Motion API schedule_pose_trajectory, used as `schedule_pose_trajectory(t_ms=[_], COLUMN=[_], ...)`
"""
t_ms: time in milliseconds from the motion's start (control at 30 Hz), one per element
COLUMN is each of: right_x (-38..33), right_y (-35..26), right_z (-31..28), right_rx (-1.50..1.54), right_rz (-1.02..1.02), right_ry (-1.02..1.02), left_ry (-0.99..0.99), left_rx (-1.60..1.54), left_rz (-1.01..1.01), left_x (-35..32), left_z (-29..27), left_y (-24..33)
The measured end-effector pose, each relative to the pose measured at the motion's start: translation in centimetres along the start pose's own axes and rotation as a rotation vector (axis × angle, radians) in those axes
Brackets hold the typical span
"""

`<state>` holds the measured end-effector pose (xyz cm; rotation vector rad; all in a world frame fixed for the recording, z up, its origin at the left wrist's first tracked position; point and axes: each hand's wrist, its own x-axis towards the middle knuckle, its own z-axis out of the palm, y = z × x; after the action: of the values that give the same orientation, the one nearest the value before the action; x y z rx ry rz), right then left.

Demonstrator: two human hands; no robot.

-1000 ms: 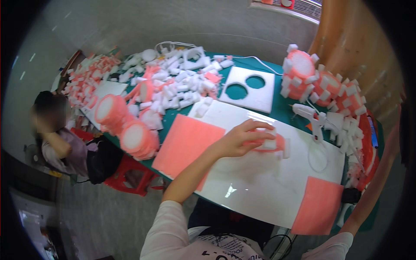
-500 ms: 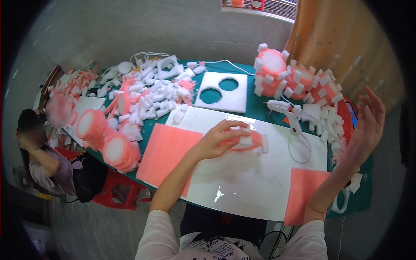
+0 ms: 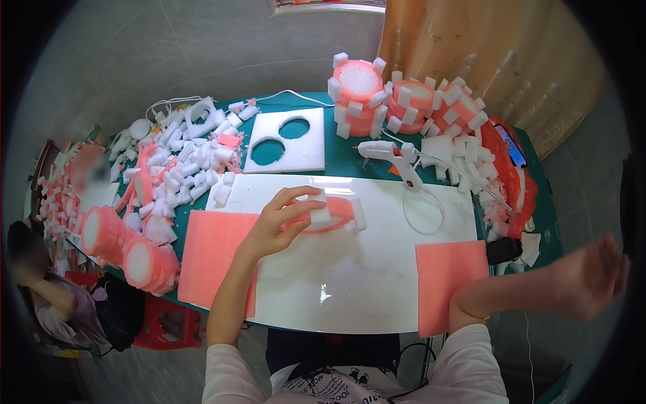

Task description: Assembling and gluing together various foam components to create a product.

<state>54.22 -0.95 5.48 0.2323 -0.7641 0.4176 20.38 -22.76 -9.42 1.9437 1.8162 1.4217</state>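
Note:
My left hand (image 3: 282,219) is over the white board (image 3: 330,276), its thumb and fingers closed about a white foam block (image 3: 319,209) at the side of a pink foam ring (image 3: 340,214). A second white block (image 3: 359,214) stands against the ring's right side. My right hand (image 3: 592,279) is raised beyond the table's right edge, away from the work; motion blurs its fingers. Behind the board, a white glue gun (image 3: 390,156) rests with its cable looping down.
Pink foam sheets (image 3: 215,259) (image 3: 451,283) lie at both ends of the board. Loose white foam blocks (image 3: 188,168) heap up at the left. Behind are a foam panel (image 3: 306,145) with two holes and stacked ring pieces (image 3: 360,81). A co-worker (image 3: 60,296) sits at far left.
My right hand has swung down and outward to the right, beyond the table. My left hand keeps its hold on the foam block. The whole view has shifted, moving the table leftward in it.

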Motion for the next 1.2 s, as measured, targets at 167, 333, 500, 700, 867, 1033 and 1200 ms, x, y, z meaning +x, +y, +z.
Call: schedule_pose_trajectory(t_ms=[167,333,500,700,867,1033,1200], right_x=[0.8,1.3,1.8,-0.3,-1.8,-2.7,-3.2], right_y=[-2.2,9.1,26.1,31.3,33.3,35.0,34.5], right_z=[0.5,1.2,-11.4,-20.8,-21.5,-23.5,-22.9], right_rx=[0.238,-0.398,-0.972,-1.437,-1.452,-1.448,-1.489], right_rz=[0.009,0.147,0.311,0.601,0.758,0.820,0.847], right_ry=[-0.136,-0.469,-1.213,-1.625,-1.697,-1.745,-1.721], left_ry=[-0.023,-0.023,-0.020,-0.024,-0.016,-0.007,-0.015], left_rx=[-0.026,-0.036,-0.006,-0.019,-0.023,-0.022,-0.024], left_rz=[-0.073,-0.057,-0.040,-0.068,-0.098,-0.125,-0.125], left_x=[-0.2,0.2,0.1,0.2,0.1,0.0,0.2], left_z=[-0.4,0.1,-0.2,0.0,-0.3,-0.4,-0.4], left_y=[0.3,0.0,0.4,0.0,0.0,-0.4,-0.4])
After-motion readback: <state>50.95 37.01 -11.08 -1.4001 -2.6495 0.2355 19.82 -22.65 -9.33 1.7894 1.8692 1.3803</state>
